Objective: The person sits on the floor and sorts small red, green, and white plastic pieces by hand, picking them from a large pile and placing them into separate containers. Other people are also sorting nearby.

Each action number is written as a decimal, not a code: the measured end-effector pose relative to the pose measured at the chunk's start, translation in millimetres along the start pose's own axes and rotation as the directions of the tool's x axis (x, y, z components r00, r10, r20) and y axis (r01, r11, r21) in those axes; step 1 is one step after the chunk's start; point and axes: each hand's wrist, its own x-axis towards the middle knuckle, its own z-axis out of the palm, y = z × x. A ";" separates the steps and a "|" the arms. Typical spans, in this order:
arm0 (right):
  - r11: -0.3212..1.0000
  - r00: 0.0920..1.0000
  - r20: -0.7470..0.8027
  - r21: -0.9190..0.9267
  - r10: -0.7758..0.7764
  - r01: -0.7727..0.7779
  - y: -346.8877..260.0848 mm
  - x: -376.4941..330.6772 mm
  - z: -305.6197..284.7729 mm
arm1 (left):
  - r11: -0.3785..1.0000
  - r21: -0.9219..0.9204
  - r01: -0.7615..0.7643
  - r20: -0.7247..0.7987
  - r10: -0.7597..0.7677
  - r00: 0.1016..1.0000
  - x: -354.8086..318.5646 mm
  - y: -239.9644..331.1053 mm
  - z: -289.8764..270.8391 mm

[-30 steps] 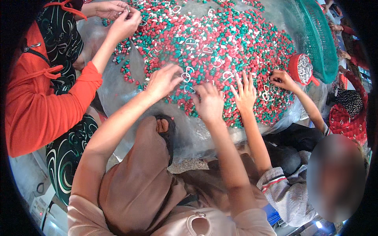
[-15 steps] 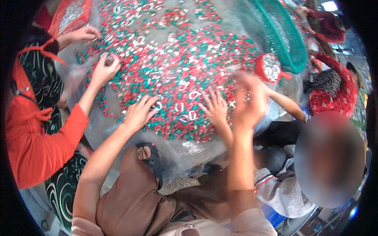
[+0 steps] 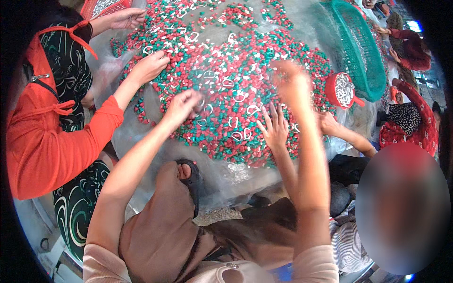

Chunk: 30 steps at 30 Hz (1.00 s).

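A wide heap of small red and green pieces point(image 3: 245, 80) mixed with white rings point(image 3: 236, 136) lies on a clear plastic sheet point(image 3: 137, 137). My left hand point(image 3: 183, 104) reaches onto the heap's near left side, fingers curled down among the pieces and blurred. My right hand point(image 3: 289, 84) is lifted above the heap's right part, also blurred, so what it holds is unclear. Just below it a smaller hand point(image 3: 273, 128) of a person on my right lies spread on the pieces.
A person in an orange top point(image 3: 52, 141) on my left has both hands in the heap. A green mesh basket point(image 3: 358, 52) and a red round scoop point(image 3: 342, 89) stand at the right. My bent knee and sandalled foot point(image 3: 188, 177) press against the sheet's near edge.
My right hand has risen off the heap and moved right. My left hand has stayed on the near left side. The view has shifted slightly.
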 end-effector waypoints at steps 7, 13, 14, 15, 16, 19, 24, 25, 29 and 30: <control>0.996 0.998 0.047 0.088 0.031 -0.035 -28.8 -26.6 95.2 | 0.970 -0.216 0.112 -0.050 -0.125 0.991 53.9 21.1 -5.4; 0.063 0.814 0.363 0.898 0.453 -0.435 -27.2 -56.5 55.2 | 0.782 0.619 -0.067 -0.137 0.191 0.972 78.5 18.9 3.6; 0.132 0.813 0.385 0.866 0.436 -0.481 -20.4 -63.3 57.8 | 0.792 0.604 -0.089 -0.106 0.191 0.976 80.1 20.3 1.3; 0.198 0.809 0.410 0.828 0.422 -0.524 -30.6 -61.4 52.5 | 0.810 0.567 -0.150 -0.079 0.234 0.969 77.0 22.8 -2.1; 0.512 0.687 0.396 0.464 0.610 -0.723 -43.9 -58.2 43.3 | 0.874 0.453 -0.173 -0.018 0.203 0.979 73.8 22.3 -5.5; 0.809 0.832 0.111 0.197 0.543 -0.554 -1.3 -78.9 99.4 | 0.998 -0.029 0.054 0.251 -0.045 0.967 56.4 48.1 -11.4; 0.929 0.929 0.001 0.031 0.370 -0.369 -21.3 -67.0 106.6 | 0.904 -0.344 0.255 0.280 -0.160 0.947 27.3 39.9 -23.2; 0.891 0.900 0.068 0.133 0.430 -0.435 -18.5 -70.0 104.2 | 0.917 -0.304 0.257 0.286 -0.169 0.943 27.8 28.8 -24.6; 0.739 0.809 0.216 0.331 0.547 -0.587 -26.2 -77.1 76.0 | 0.947 0.255 0.197 0.076 -0.223 0.972 16.3 21.9 -1.9; 0.765 0.817 0.196 0.288 0.542 -0.576 -35.5 -80.1 61.5 | 0.851 0.503 -0.154 0.038 0.157 0.987 11.8 19.0 4.8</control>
